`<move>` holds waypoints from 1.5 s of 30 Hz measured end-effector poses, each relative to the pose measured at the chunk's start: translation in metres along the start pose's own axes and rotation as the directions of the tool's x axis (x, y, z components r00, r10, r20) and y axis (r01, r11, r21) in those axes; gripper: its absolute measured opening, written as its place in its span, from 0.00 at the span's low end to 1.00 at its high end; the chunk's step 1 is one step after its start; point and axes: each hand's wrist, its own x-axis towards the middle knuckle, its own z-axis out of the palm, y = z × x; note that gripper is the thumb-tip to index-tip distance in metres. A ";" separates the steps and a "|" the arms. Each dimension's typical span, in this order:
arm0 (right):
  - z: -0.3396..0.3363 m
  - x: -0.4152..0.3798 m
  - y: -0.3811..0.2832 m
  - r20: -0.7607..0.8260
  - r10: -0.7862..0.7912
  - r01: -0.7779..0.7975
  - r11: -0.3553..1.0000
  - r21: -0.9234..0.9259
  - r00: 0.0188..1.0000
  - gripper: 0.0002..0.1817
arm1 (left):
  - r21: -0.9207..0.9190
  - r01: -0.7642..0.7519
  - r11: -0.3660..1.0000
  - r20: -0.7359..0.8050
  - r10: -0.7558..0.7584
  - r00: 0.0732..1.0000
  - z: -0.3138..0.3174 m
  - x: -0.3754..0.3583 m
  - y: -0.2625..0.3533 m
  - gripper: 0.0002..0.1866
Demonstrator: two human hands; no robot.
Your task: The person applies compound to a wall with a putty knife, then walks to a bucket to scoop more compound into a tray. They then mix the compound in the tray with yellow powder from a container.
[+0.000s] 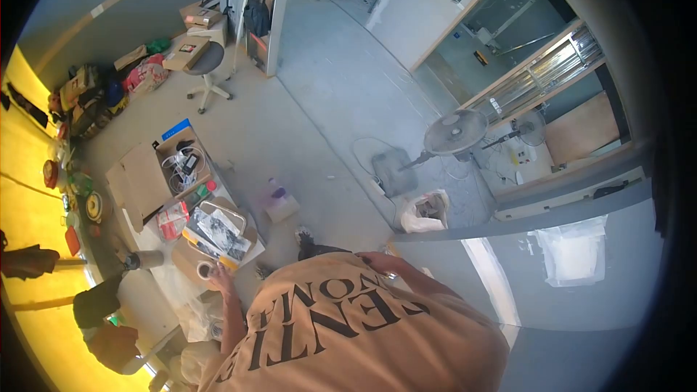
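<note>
My left hand (221, 280) is low at the left of my body, its fingers closed at the edge of a roll of tape (205, 270) with a pale rim and dark centre. Just beyond it, a carton holds papers and a black-and-white printed packet (221, 232). My right hand (379, 261) is beside my waist, over the front of my orange shirt (363, 327). A small pale, shiny patch shows by its wrist; its fingers are too small and partly hidden to read.
An open cardboard box (181, 163) with cables lies ahead left. A stool (207, 62) bears a carton. To the right are a standing fan (456, 132) and a white bag (425, 210); a grey wall (624, 247) runs close by. Goods line the yellow sheet (29, 196).
</note>
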 end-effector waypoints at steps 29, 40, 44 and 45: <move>-0.172 0.069 -0.015 0.588 0.064 -0.120 0.991 0.057 0.806 0.43 | -0.218 0.328 0.919 -0.042 -0.344 0.938 0.050 -0.066 0.065 0.18; -0.106 0.237 -0.190 0.114 -0.357 0.375 0.886 -0.273 0.927 0.14 | -0.223 0.189 0.956 -0.102 -0.216 0.971 0.061 -0.067 0.072 0.18; 0.001 0.291 -0.263 0.231 -0.330 0.356 0.931 -0.080 0.915 0.21 | -0.256 0.157 0.954 -0.074 -0.181 0.981 0.058 -0.061 0.068 0.17; 0.023 0.306 -0.270 0.219 -0.307 0.345 0.924 -0.165 0.926 0.22 | -0.196 0.051 0.979 -0.035 -0.059 0.998 0.057 -0.057 0.062 0.17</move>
